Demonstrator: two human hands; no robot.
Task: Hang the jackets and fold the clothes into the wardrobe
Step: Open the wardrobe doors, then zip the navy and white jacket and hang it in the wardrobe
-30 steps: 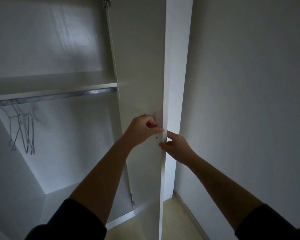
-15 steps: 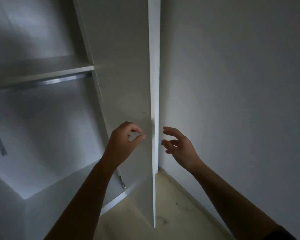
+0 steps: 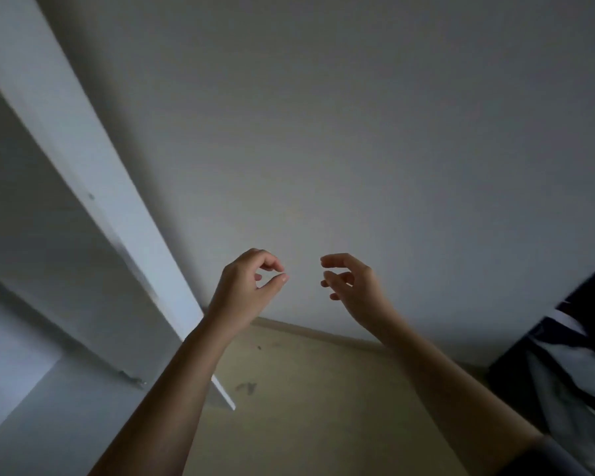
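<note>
The white wardrobe door (image 3: 83, 159) stands open at the left, its edge slanting down towards the floor. Both my hands hang in the air in front of the bare wall, right of the door and apart from it. My left hand (image 3: 244, 286) has loosely curled fingers, thumb near the forefinger, and holds nothing. My right hand (image 3: 352, 281) is relaxed with fingers half bent, also empty. A dark and white striped garment (image 3: 571, 369) shows at the right edge, partly cut off.
The grey wall (image 3: 358, 132) fills most of the view. A beige floor (image 3: 310, 389) with a skirting board runs along its foot. The wardrobe's inner floor (image 3: 49, 407) and a door hinge (image 3: 131, 378) lie at the lower left.
Both hands have let go of the wardrobe door's edge and moved away from it. My view has swung right, from the wardrobe interior to the wall, bringing the striped garment into sight.
</note>
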